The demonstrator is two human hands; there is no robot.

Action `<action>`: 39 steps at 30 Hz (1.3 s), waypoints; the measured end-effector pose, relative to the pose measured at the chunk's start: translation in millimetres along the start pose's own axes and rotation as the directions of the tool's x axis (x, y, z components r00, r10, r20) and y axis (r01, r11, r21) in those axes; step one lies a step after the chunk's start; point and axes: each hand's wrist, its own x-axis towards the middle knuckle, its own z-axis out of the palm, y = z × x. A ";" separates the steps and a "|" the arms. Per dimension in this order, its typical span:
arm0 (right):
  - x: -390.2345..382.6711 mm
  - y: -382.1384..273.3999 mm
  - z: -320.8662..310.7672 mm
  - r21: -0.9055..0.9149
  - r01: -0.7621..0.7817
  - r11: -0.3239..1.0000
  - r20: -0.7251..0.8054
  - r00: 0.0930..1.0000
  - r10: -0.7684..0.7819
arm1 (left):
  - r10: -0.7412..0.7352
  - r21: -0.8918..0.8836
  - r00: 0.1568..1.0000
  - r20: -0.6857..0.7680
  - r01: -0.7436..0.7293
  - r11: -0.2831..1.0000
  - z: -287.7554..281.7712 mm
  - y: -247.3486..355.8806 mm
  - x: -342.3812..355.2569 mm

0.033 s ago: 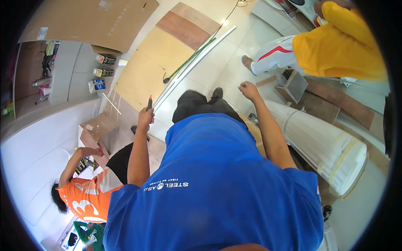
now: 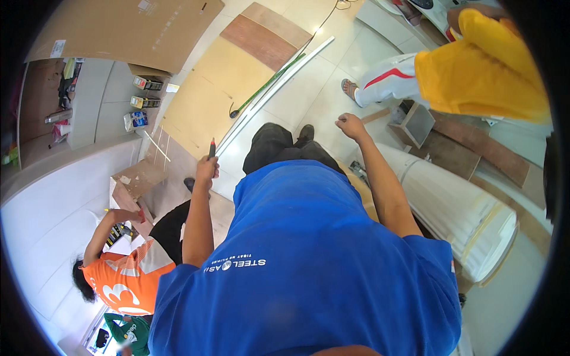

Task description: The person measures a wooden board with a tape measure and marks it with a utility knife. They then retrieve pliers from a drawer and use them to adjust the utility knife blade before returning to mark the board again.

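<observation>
My left hand (image 2: 206, 170) is closed around a slim dark hand tool (image 2: 212, 149) with a red part near its upper end; its exact kind cannot be made out. Just beyond that hand, a long white strip (image 2: 274, 95) runs slantwise across the floor, and a green strip (image 2: 270, 84) lies alongside it. My right hand (image 2: 351, 126) hangs out to the right with its fingers curled together. Whether anything small sits in those fingers is hidden. A wooden strip (image 2: 376, 115) lies on the floor just past it.
Wood boards (image 2: 217, 89) lie ahead. A large wrapped white roll (image 2: 451, 202) and an open-topped box (image 2: 414, 126) are at right. One person in yellow (image 2: 475, 71) stands far right; another in orange (image 2: 122, 279) bends at left. A cardboard sheet (image 2: 119, 29) is at far left.
The view has shifted very slightly. Both of my hands keep nearly the same pose, and the dark tool stays in the left one.
</observation>
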 end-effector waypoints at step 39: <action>384.7 -239.6 -307.6 -0.244 0.270 0.932 0.953 -0.109 0.281 | -0.095 -0.692 0.931 0.353 0.328 0.643 367.2 298.5 -22.8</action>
